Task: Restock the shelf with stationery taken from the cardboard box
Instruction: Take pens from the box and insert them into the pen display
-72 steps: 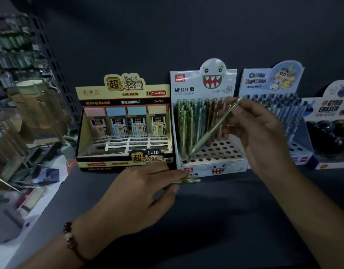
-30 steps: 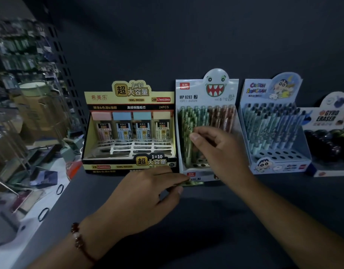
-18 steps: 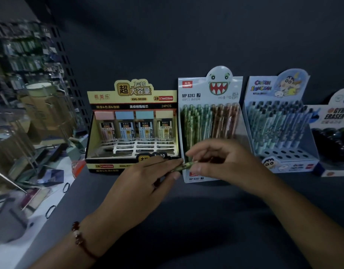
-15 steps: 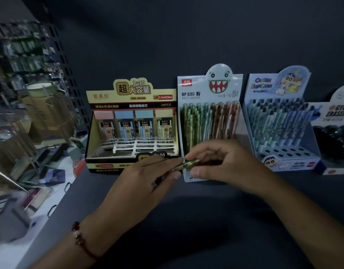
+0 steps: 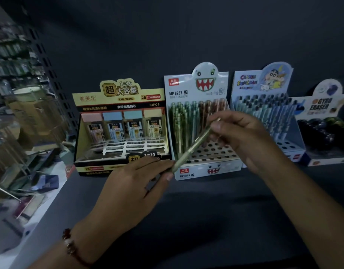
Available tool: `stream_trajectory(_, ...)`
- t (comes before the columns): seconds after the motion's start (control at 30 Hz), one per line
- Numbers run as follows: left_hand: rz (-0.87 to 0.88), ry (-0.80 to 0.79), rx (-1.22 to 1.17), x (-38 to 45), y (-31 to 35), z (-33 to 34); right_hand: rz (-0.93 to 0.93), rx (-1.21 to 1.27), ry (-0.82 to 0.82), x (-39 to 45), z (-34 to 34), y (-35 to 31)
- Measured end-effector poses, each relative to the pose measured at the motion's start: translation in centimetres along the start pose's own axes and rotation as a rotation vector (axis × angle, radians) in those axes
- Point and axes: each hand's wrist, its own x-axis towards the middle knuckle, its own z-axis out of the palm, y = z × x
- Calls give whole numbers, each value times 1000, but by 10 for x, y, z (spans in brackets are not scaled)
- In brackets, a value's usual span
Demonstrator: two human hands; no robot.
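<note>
right hand (image 5: 243,140) — grip pinches pencil (image 5: 194,145) | left hand (image 5: 136,189) — grip holds pencils, tips hidden

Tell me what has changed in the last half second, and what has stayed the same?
The right hand has lifted the green pencil up out of the left hand and now holds it slanted before the monster display box. The left hand has stayed low on the shelf, apparently gripping more pencils. The display boxes have not moved.
</note>
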Motion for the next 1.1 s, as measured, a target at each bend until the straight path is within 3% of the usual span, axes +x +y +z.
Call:
stream_trajectory(0.17, 46, -112, 62, -3, 6, -2, -45, 191, 229, 5, -11, -2)
stream_trajectory(0.4, 52, -362, 153, -5, 5, 2, -170, -76, 403, 5, -10, 3)
stream_trajectory(0.8, 44, -452, 178, -6, 3, 5, -229, -328, 235, -3, 10, 15)
stream_trajectory(1.1, 45, -448, 173, -4, 3, 6, -155, -296, 164, -1, 18, 24)
